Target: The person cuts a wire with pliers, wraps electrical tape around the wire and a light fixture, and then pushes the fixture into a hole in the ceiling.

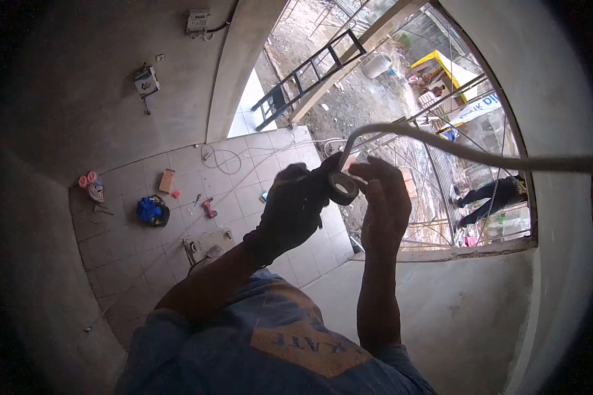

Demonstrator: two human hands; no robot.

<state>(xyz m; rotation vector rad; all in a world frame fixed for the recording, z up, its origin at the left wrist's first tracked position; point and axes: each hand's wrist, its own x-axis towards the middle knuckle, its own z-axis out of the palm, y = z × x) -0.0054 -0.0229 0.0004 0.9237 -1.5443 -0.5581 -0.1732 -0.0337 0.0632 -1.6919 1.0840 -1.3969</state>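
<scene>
Seen from above, a person's blue shirt (277,342) fills the bottom of the view, and both forearms reach up and away from it. The left hand (293,210), dark as if gloved, is closed around a roll of black tape (342,187), which sits between the two hands. The right hand (382,204) touches the roll from the other side with its fingers curled. Whether they pinch anything cannot be told. A grey cable (454,148) rises from just above the roll, bends, and runs off to the right edge of the view in front of a wide wall opening. Far below lies a tiled floor (132,257) strewn with things. A blue bundle (153,210) and a small red tool (209,209) lie near its middle. A cardboard box (167,180) lies closer to the far edge, and pink rolls (87,179) sit at the far left corner. Beyond the floor a small box (146,80) is fixed to the grey wall. Outside on rubble a dark ladder (310,72) lies near a pale bucket (377,64), and another person (494,194) in dark clothes bends over.
</scene>
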